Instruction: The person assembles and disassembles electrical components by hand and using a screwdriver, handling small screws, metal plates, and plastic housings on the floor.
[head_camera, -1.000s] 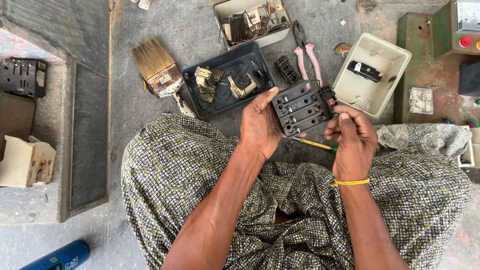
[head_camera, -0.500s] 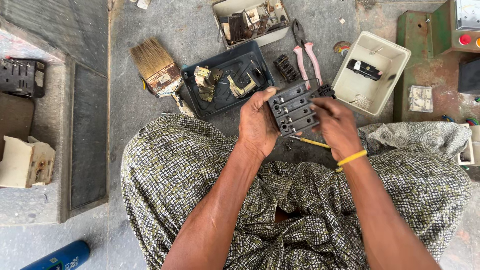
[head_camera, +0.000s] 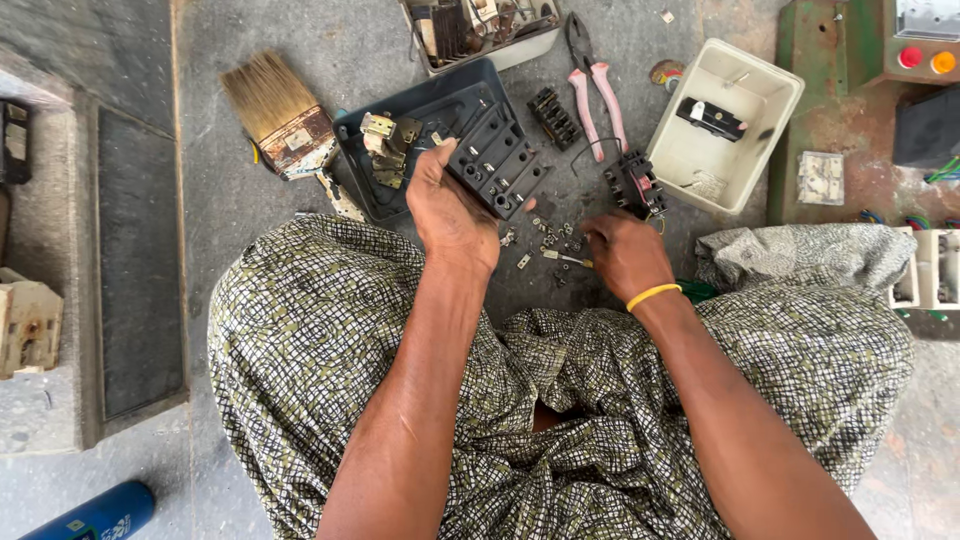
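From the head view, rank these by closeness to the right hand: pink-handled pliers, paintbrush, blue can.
From the right hand:
1. Pink-handled pliers, straight ahead of it on the floor.
2. Paintbrush, far left, past the left hand.
3. Blue can, bottom-left corner.

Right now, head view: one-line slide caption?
Left hand holds a black switch block; right hand reaches among small screws on the floor.
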